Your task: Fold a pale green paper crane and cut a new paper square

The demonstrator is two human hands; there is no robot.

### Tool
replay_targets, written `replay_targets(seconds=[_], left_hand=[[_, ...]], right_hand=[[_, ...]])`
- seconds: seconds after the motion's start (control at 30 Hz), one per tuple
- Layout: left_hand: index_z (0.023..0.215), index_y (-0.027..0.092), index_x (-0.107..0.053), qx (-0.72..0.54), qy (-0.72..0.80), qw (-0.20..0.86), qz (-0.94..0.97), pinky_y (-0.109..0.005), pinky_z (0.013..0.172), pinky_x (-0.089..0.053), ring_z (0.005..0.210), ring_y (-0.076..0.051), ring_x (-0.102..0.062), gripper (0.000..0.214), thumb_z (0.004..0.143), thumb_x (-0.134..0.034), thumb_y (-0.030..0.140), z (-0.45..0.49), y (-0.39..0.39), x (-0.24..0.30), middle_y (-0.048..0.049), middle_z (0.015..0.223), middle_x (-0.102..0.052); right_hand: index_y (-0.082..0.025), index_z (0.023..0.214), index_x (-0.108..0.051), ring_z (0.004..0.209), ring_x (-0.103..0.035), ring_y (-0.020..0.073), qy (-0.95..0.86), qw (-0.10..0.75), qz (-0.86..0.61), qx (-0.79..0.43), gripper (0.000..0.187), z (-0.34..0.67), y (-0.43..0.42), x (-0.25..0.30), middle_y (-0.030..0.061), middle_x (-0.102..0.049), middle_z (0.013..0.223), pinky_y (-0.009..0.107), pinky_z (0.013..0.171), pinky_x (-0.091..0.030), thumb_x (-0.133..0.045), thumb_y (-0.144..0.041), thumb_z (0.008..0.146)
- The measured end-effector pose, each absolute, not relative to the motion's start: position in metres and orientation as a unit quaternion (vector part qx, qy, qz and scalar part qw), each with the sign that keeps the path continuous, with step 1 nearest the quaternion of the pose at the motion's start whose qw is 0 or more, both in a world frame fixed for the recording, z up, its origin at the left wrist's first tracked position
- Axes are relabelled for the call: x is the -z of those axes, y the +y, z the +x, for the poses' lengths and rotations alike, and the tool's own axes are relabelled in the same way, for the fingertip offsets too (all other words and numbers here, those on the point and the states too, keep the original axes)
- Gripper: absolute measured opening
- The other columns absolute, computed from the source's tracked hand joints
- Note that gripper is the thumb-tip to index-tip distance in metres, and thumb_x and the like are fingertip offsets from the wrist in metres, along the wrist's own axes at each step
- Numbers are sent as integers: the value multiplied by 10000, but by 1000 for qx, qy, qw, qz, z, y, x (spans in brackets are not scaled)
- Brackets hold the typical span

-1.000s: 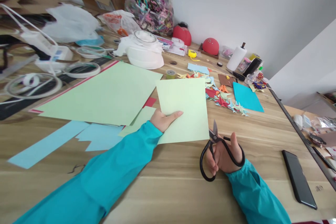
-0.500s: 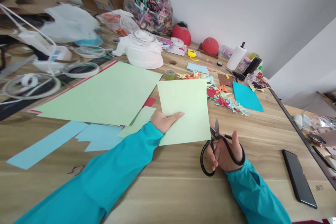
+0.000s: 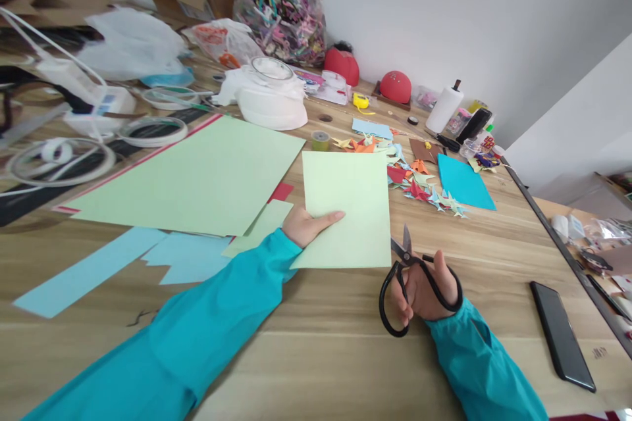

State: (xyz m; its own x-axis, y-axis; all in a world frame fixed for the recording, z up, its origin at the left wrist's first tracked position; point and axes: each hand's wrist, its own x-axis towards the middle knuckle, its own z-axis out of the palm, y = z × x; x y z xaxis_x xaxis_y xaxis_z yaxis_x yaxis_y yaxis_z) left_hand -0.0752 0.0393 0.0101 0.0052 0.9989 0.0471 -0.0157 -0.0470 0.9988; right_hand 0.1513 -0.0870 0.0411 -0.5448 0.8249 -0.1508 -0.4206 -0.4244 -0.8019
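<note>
My left hand point(image 3: 311, 224) grips the left edge of a square pale green paper sheet point(image 3: 353, 200), thumb on top, with the sheet raised a little off the wooden table point(image 3: 320, 342). My right hand point(image 3: 424, 289) is closed through the big black loops of a pair of scissors point(image 3: 402, 276). The blades are parted and point at the sheet's lower right corner, touching or nearly touching it. Both arms wear teal sleeves.
A large pale green sheet point(image 3: 197, 177) lies to the left over red and light blue offcuts point(image 3: 89, 273). Several small folded paper shapes point(image 3: 419, 187) and a teal sheet point(image 3: 464, 183) lie beyond. A black phone point(image 3: 563, 335) is at right. Tape rolls, bags and a white bowl point(image 3: 271, 102) crowd the back.
The small green sheet has turned slightly, its lower right corner now at the scissor blades. The blades have parted. My right hand shifted a little right.
</note>
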Motion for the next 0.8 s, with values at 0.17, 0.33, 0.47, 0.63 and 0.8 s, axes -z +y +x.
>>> replay_targets(seconds=[0.17, 0.33, 0.47, 0.63, 0.8], left_hand=[[979, 106, -659, -482, 480, 514, 523, -445, 869, -491, 976, -316, -609, 700, 416, -778, 504, -75, 38, -8, -155, 1015, -669], [934, 102, -664, -487, 470, 517, 524, -416, 872, -502, 962, -308, -618, 657, 434, -768, 517, -65, 26, -15, -151, 997, -676], [921, 111, -664, -457, 472, 542, 524, -403, 876, -506, 959, -304, -622, 614, 470, -755, 518, -60, 18, -19, -136, 985, -683], [952, 118, -653, -461, 473, 536, 525, -390, 889, -502, 983, -295, -613, 583, 514, -745, 492, -58, 15, -18, -118, 1006, -680], [932, 119, -658, -474, 472, 538, 513, -382, 891, -500, 991, -295, -609, 555, 518, -750, 477, -57, 17, -12, -117, 1000, -682]], right_hand=[[-153, 1252, -347, 450, -539, 161, -358, 403, -244, -806, 733, 152, -87, -40, 64, -612, 674, 314, 434, -440, -386, -690, 753], [-172, 1268, -312, 461, -551, 172, -338, 414, -237, -811, 735, 150, -87, -40, 49, -612, 656, 327, 448, -450, -410, -680, 746], [-214, 1326, -208, 461, -559, 173, -330, 415, -245, -812, 760, 150, -88, -42, 41, -616, 699, 326, 447, -455, -396, -678, 754], [-224, 1319, -217, 446, -546, 168, -327, 417, -257, -808, 751, 150, -87, -43, 44, -617, 696, 323, 446, -449, -316, -713, 758], [-262, 1338, -207, 434, -526, 163, -323, 416, -278, -803, 803, 149, -85, -41, 17, -605, 635, 310, 440, -436, -136, -777, 726]])
